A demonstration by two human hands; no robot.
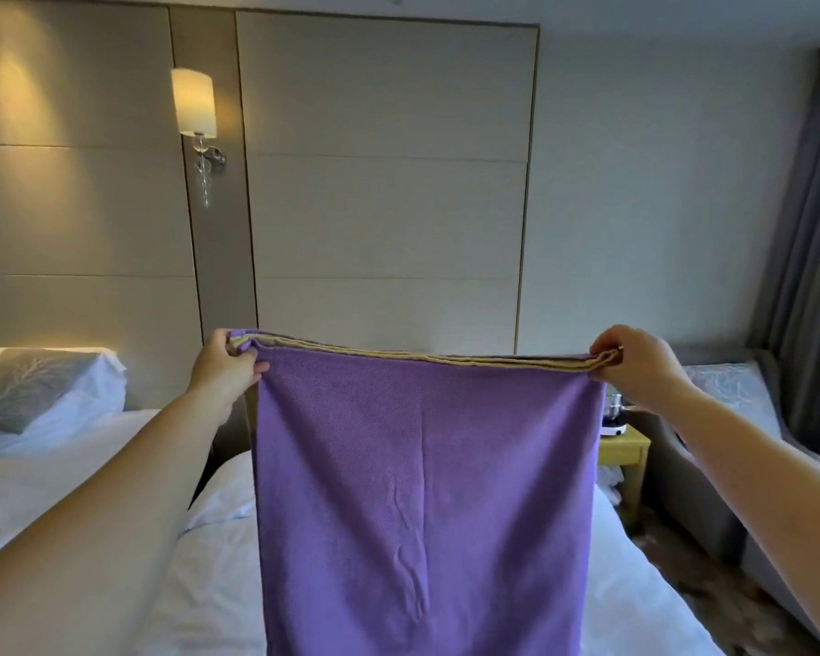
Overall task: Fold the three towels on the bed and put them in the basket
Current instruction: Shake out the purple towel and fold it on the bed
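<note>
Left hand and right hand each pinch a top corner of the purple towel, fingers clamped on the doubled edge. Towel hangs over the bed, long axis vertical, both hands equally near. Second bed left of the bed, side table right of it. Basket, other towels not in view

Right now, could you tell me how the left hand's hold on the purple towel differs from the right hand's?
The left hand pinches the top left corner of the purple towel, the right hand the top right. The towel's edge runs slightly higher at the left hand than at the right hand. Both hold it stretched, hanging over the bed.
</note>
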